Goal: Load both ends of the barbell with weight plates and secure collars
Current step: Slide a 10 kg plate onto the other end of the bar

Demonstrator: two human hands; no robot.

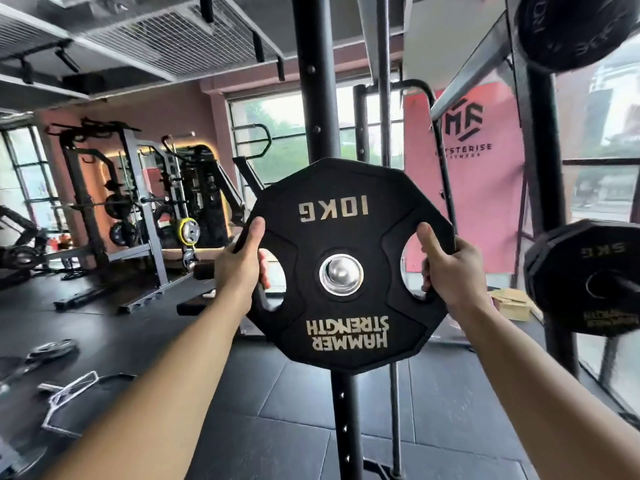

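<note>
Starting with the big stuff, black rubber floor mats (277, 427) run across the whole gym, and a black rack upright (313, 98) with bolt holes goes straight up the middle of the view. Off to the right behind it hangs a pink banner (485, 209) with a dark logo. Right in front of the upright is the 10KG weight plate (346, 237), black and many-sided, held up at about chest height with its face toward the camera and flipped, so the "10KG" and "HAMMER STRENGTH" lettering reads upside down. Over on the right edge a smaller 5KG plate (571, 271) sits on a peg of the rack, well apart from the big one, and another dark plate (571, 29) is parked up in the top right corner. The left hand (239, 271) grips the plate's left rim, thumb on the front and fingers hooked through the cutout; the right hand (453, 271) does the same on the right rim. A rounded silver bar end (341, 274) shows in the plate's centre hole, but honestly I can't tell how far the plate is slid onto it.
</note>
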